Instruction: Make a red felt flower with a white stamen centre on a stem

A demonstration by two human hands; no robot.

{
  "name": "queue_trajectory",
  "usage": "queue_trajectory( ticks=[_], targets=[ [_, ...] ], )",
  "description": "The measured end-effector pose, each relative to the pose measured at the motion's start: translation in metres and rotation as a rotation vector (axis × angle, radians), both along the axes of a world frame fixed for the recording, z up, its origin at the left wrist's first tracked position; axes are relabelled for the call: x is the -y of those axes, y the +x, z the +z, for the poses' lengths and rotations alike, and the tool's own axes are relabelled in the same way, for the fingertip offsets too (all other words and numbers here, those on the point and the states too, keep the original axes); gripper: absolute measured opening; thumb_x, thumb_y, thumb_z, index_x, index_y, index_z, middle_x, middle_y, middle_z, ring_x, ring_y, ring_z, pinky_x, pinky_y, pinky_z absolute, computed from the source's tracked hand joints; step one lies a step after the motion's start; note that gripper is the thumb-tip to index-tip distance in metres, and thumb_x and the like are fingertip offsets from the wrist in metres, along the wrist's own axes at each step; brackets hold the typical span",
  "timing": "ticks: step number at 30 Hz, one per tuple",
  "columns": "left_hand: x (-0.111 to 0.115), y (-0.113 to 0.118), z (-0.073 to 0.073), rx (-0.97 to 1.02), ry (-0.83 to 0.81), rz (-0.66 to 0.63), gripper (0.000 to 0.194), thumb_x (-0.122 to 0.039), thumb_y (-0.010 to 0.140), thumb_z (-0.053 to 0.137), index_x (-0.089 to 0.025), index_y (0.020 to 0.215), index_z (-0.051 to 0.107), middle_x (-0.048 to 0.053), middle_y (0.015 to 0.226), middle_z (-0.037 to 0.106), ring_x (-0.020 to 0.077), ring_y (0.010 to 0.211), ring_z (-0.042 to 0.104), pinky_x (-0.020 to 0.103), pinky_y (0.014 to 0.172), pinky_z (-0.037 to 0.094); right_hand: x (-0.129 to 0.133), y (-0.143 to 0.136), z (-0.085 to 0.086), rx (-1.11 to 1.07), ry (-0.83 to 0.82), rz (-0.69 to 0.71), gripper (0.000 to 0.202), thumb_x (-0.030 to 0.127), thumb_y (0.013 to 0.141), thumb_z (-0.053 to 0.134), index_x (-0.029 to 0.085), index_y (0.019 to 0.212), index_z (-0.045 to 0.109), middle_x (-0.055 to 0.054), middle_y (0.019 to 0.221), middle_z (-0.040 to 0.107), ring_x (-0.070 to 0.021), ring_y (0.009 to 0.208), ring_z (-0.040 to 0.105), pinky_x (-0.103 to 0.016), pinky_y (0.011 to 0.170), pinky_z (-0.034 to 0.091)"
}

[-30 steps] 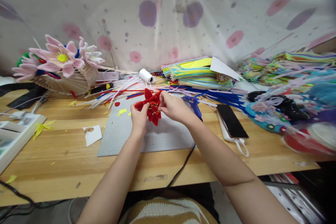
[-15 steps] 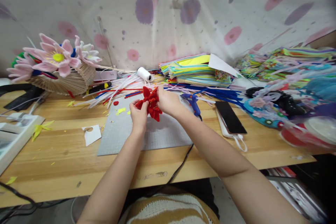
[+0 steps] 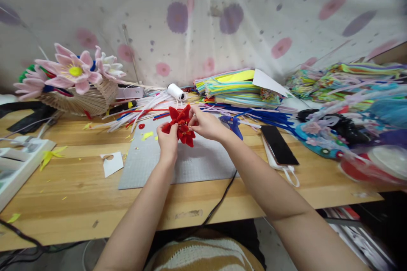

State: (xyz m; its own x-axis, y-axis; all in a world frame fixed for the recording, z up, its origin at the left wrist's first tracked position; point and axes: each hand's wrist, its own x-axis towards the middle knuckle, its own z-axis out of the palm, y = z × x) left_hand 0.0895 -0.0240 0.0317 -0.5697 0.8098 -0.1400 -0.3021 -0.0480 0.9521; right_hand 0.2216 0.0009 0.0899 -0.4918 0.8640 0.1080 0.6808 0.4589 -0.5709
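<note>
A red fuzzy flower (image 3: 187, 139) with pointed petals is held up over the grey cutting mat (image 3: 203, 165). My left hand (image 3: 168, 142) grips it from the left, with the thumb pressed on a petal near the middle. On the other side my right hand (image 3: 206, 124) has its fingertips pinched together at the flower's centre and right petals. Just what those fingertips grip there is too small to make out. A blue glue gun (image 3: 235, 127) lies right of my right hand, partly behind the forearm.
Behind the mat lie loose pipe cleaners (image 3: 143, 110), a white thread spool (image 3: 176, 92) and bundled pipe cleaners (image 3: 235, 87). A phone (image 3: 280, 145) rests at right, a power strip (image 3: 25, 163) at left. Pink flowers (image 3: 68, 70) stand at back left. A black cord (image 3: 222, 199) crosses the front edge.
My right hand has shifted from an upper right petal down to the flower's centre, its fingers now pinched lower. My left hand keeps its hold. The view has shifted slightly.
</note>
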Motion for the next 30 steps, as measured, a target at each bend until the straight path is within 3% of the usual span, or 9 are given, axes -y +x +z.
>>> queue_trajectory(
  ticks=[4, 13, 19, 26, 30],
  targets=[
    [0.0, 0.0, 0.001, 0.021, 0.004, 0.007, 0.028, -0.016, 0.072, 0.065, -0.017, 0.094, 0.049, 0.002, 0.089, 0.061, 0.012, 0.077, 0.063, 0.028, 0.077, 0.051, 0.002, -0.006, -0.001, 0.077, 0.07, -0.011, 0.03, 0.011, 0.077, 0.056, 0.02, 0.102, 0.043, 0.0, 0.089, 0.071, -0.014, 0.08, 0.064, -0.023, 0.065, 0.039],
    [0.002, 0.004, 0.003, 0.045, 0.02, -0.013, 0.031, -0.014, 0.072, 0.065, -0.018, 0.095, 0.046, 0.001, 0.083, 0.062, 0.0109, 0.07, 0.062, 0.026, 0.071, 0.051, 0.012, -0.028, 0.011, 0.379, 0.087, -0.295, 0.04, 0.015, 0.083, 0.044, 0.011, 0.121, 0.035, -0.017, 0.1, 0.068, -0.0271, 0.091, 0.066, -0.036, 0.074, 0.047],
    [0.003, 0.007, 0.003, 0.037, 0.026, -0.023, 0.031, -0.013, 0.071, 0.066, -0.018, 0.094, 0.046, 0.0, 0.078, 0.062, 0.0102, 0.066, 0.062, 0.026, 0.07, 0.051, 0.011, -0.033, 0.011, 0.358, 0.064, -0.337, 0.045, 0.017, 0.082, 0.047, 0.008, 0.124, 0.033, -0.018, 0.1, 0.067, -0.0284, 0.091, 0.066, -0.036, 0.074, 0.048],
    [0.004, 0.007, 0.003, 0.03, 0.023, -0.023, 0.032, -0.015, 0.07, 0.067, -0.018, 0.095, 0.046, 0.001, 0.08, 0.063, 0.0114, 0.067, 0.063, 0.026, 0.07, 0.051, 0.014, -0.027, 0.011, 0.261, 0.025, -0.278, 0.044, 0.022, 0.079, 0.055, 0.012, 0.119, 0.037, -0.016, 0.101, 0.067, -0.0271, 0.089, 0.066, -0.032, 0.069, 0.048],
    [0.004, 0.007, 0.004, 0.028, 0.019, -0.015, 0.033, -0.015, 0.07, 0.066, -0.018, 0.095, 0.046, 0.001, 0.079, 0.063, 0.0121, 0.067, 0.063, 0.027, 0.07, 0.051, 0.013, -0.026, 0.01, 0.254, 0.044, -0.319, 0.044, 0.019, 0.079, 0.054, 0.013, 0.119, 0.036, -0.014, 0.101, 0.067, -0.0253, 0.09, 0.066, -0.031, 0.07, 0.047]
  ],
)
